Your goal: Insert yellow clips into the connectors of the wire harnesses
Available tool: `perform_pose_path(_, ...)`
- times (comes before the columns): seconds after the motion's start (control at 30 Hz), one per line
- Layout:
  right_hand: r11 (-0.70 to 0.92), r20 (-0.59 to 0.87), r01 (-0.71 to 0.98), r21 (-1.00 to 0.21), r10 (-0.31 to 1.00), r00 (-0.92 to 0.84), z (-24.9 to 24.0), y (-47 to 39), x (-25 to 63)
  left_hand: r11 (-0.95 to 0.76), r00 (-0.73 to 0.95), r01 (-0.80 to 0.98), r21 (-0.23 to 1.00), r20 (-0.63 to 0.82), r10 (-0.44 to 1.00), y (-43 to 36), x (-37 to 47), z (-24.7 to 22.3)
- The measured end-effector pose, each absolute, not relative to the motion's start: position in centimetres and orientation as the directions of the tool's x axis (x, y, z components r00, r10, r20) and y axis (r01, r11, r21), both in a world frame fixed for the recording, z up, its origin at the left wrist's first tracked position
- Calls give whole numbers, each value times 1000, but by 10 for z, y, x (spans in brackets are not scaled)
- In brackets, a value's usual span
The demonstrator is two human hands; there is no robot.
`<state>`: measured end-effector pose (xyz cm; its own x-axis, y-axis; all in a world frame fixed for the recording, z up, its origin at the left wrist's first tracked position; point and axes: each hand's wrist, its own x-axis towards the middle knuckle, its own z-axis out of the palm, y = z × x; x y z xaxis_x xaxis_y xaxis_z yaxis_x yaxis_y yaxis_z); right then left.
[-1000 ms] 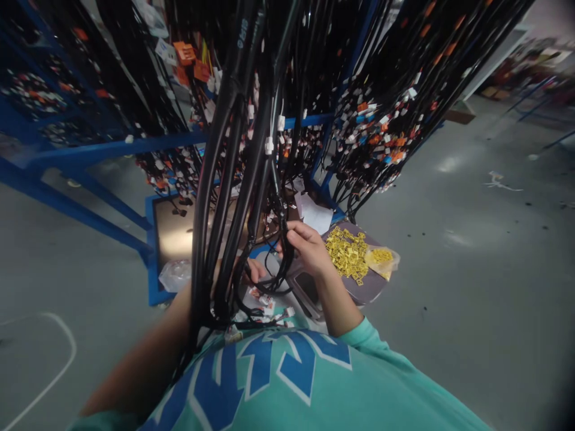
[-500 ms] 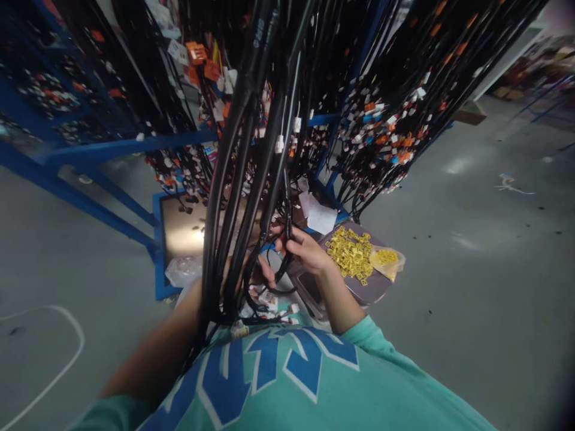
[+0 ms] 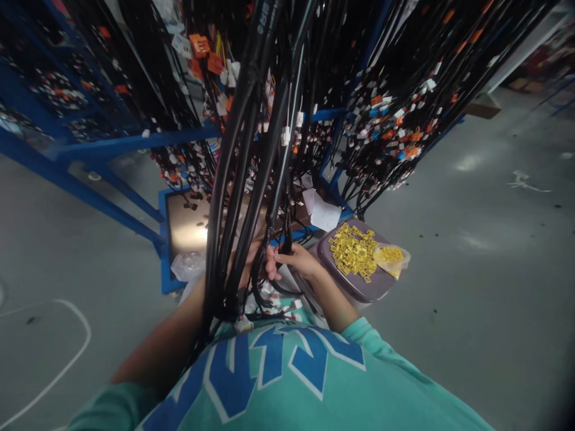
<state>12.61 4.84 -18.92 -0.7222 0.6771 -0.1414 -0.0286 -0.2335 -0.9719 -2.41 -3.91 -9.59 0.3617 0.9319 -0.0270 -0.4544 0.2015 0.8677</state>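
Note:
Thick black sleeved cables of a wire harness (image 3: 245,215) hang down in front of my chest. My left hand (image 3: 271,263) reaches in from behind these cables, its fingers curled round a thin black branch; the cables hide much of the palm. Touching its fingertips is my right hand (image 3: 300,261), thumb stretched to the left and fingers bent behind a dark cable branch (image 3: 287,230). Small white connectors (image 3: 287,308) on the harness ends lie against my shirt, just below both hands.
A dark tray (image 3: 380,290) of yellow plastic clips (image 3: 353,248) and a clear bag (image 3: 392,258) stands to the right. Ahead is a blue rack (image 3: 148,142) hung with many harnesses. White paper (image 3: 324,212) and crumpled clear plastic (image 3: 188,265) lie at its base.
My hands have come together at the thin branch; my left fingers have risen to meet my right thumb. The small cable loop between them has closed up. The view has shifted slightly.

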Motion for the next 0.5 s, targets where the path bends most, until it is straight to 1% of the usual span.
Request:
perform_pose_path(0.17,-300,-154,-104,-948,722,-675,-188,49,130,193,296,-432,881,-63,953,-35,-24,-100)
perform_pose_path(0.33,-407,-105,-287,-867,712,-694,-193,43,133,169,189,-418,892,-97,977,-36,-27,-109)
perform_pose_path(0.43,-427,-56,-367,-826,710,-702,-195,41,135,171,150,-395,903,-120,981,-37,-27,-110)
perform_pose_path(0.5,-429,-26,-391,-814,700,-714,-193,39,137,181,140,-369,911,-138,980,-37,-27,-108)
